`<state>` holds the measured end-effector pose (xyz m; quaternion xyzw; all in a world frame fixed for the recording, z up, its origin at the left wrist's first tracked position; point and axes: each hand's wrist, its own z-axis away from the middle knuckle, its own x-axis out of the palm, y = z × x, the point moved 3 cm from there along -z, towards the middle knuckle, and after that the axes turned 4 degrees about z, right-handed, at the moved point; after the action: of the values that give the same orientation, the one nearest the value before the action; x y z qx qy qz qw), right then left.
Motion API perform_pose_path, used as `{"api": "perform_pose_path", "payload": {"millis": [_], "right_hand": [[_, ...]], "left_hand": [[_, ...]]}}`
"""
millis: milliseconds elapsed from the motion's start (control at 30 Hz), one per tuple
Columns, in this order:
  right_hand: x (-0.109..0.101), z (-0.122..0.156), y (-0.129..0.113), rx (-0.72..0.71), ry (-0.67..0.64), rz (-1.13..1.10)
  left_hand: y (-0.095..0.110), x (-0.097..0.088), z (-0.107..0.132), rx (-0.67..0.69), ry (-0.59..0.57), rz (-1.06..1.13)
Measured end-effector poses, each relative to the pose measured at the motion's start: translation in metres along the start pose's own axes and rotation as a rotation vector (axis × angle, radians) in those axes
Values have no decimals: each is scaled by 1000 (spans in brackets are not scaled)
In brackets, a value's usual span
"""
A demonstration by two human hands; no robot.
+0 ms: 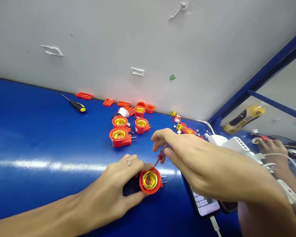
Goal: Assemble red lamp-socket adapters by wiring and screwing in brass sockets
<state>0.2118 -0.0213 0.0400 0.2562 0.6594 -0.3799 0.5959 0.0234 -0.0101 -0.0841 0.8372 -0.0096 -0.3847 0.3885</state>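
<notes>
My left hand (115,187) grips an orange lamp holder (150,181) with a brass-yellow socket, resting it on the blue bench (39,148). Its metal pins point to the right. My right hand (199,161) pinches a small red-handled screwdriver (160,156) above the holder, with the shaft reaching down into the socket. Several similar orange holders (120,135) stand at the far side of the bench, beyond my hands. Loose orange parts (84,95) lie along the wall.
A black-and-yellow screwdriver (76,106) lies at the far left by the wall. A phone (204,202) and a white multi-port charger (236,144) with cables sit at the right. Another person's hand (271,150) works beyond them, near a yellow tool (244,119).
</notes>
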Motion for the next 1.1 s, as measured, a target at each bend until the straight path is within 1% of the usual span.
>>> {"api": "perform_pose_path", "payload": {"millis": [100,200,233,300,367,433,500,567,633,667,800,867,967,1067,1100], "right_hand": [[-8,-7,-1,-53,-84,182],[-13,-17,-5,-105,-92,308],[-16,-20,-7,-92,-74,337],[-21,-24,-11,-23,-47,385],[-26,-26,-16,29,-61,464],[-28,-26,-21,42,-131,582],[-28,-24,-25,-9,-210,706],[-27,-23,-27,-64,-287,757],[-27,-23,-27,-87,-331,744],[-27,-23,-26,-72,-339,707],[-36,-27,-22,11,-314,482],[-40,-30,-21,63,-308,379],[-45,-35,-23,182,-310,233],[-48,-39,-26,251,-253,202],[-48,-39,-26,278,-252,190]], "left_hand": [[-5,2,-3,-46,7,11],[-8,2,-8,-61,13,7],[-9,2,-10,-62,8,11],[-9,2,-14,-69,-11,25],[-9,1,-16,-77,-20,25],[-10,0,-18,-82,-30,13],[-11,-1,-18,-70,-46,6],[-12,0,-16,-59,-55,3],[-14,0,-15,-54,-47,-11],[-15,1,-14,-51,-35,-17],[-15,2,-13,-39,-12,-14],[-14,1,-14,-42,-18,-21],[-12,-1,-14,-46,-20,-40],[-11,-2,-14,-46,-16,-34],[-11,-2,-14,-46,-13,-26]]}}
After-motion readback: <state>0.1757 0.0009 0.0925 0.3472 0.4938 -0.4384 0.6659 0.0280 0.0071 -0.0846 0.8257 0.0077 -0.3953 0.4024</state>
